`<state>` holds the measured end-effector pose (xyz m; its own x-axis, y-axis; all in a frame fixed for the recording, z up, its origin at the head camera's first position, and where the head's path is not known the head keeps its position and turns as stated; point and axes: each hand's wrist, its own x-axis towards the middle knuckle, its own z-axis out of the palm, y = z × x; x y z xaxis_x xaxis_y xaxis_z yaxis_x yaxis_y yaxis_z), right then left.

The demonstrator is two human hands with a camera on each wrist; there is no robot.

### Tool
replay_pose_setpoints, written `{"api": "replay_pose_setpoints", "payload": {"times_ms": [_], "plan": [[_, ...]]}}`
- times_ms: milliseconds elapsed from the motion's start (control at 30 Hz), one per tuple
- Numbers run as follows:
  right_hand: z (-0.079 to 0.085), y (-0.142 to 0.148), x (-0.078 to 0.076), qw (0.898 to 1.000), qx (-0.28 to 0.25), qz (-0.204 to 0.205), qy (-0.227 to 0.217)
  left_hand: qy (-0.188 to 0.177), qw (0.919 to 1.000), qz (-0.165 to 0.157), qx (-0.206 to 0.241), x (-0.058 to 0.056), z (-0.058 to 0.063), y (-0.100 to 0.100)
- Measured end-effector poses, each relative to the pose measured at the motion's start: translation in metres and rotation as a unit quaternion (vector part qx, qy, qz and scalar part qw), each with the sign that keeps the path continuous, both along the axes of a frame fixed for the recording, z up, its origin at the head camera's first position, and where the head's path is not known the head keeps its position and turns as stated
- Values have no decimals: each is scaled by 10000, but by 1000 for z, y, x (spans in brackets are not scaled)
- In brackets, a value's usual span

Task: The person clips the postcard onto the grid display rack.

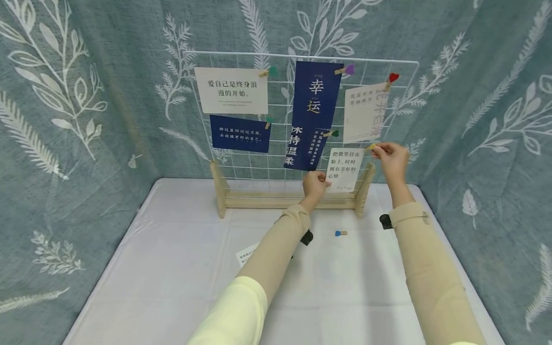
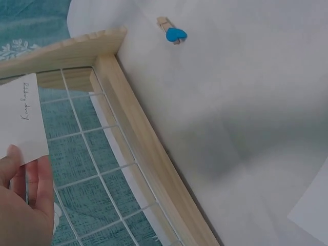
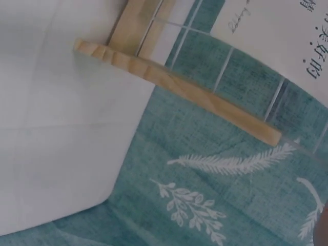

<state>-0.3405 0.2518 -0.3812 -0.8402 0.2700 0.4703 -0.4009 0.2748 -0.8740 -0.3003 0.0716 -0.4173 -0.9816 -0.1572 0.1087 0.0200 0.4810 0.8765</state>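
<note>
A white card [image 1: 343, 170] with printed characters stands against the lower right of a white wire grid [image 1: 280, 179]. My left hand [image 1: 315, 186] pinches the card's lower left corner between thumb and fingers, as the left wrist view also shows. At the card's upper right corner my right hand [image 1: 391, 157] pinches a small clothespin with a yellow top [image 1: 372, 146]. Just above hangs another white card [image 1: 364, 115], held by a clothespin with a red heart [image 1: 393, 77]. Only a sliver of the right hand shows in the right wrist view.
Blue cards [image 1: 316, 93] and a white card [image 1: 231, 91] hang by clothespins on the grid, which stands in wooden feet [image 1: 219, 191]. A blue-heart clothespin [image 1: 340, 233] and a card [image 1: 247, 254] lie on the white tablecloth [image 1: 181, 268]. Patterned curtains [image 1: 108, 120] surround the table.
</note>
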Motion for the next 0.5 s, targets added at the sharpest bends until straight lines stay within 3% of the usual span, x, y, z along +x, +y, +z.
{"api": "replay_pose_setpoints", "payload": {"times_ms": [67, 200, 433, 500], "plan": [[1, -2, -1, 9999, -109, 75, -75, -10, 10000, 72, -12, 0, -1, 2], [-1, -3, -4, 9982, -551, 221, -125, -181, 9995, 245, -72, -27, -30, 8], [-5, -3, -8, 9938, -943, 582, -58, 287, 9982, 401, -345, -161, -171, 19], [-6, -3, -9, 9940, -926, 581, -31, 208, 9979, 521, -338, -172, -183, 22]]}}
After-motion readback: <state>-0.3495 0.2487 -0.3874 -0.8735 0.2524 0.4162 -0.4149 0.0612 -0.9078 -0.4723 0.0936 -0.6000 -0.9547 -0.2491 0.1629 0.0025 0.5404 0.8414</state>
